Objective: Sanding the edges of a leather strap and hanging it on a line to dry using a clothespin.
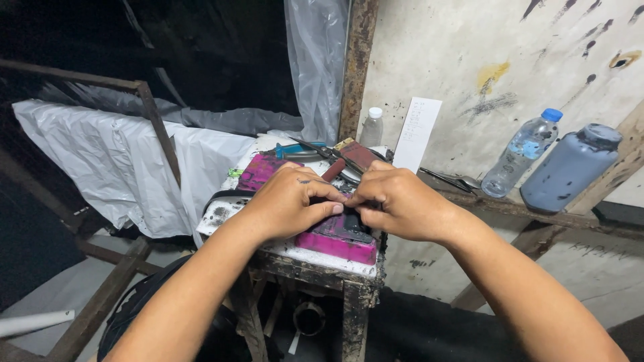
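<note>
Small stand (315, 263), hands (349, 204) mid-top.

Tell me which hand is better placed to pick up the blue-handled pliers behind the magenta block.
Left, probably. The left hand lies on the magenta block directly below the blue-handled pliers, whose handles point its way. The right hand would have to cross over the left.

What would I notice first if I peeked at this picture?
Right in the middle, the left hand and the right hand meet, fingertips pinching at something small on top of a bright pink, ink-stained block that sits on a worn, grimy little table. Off to the right, a clear bottle with a blue cap and a big grey bottle lean against the stained wall.
</note>
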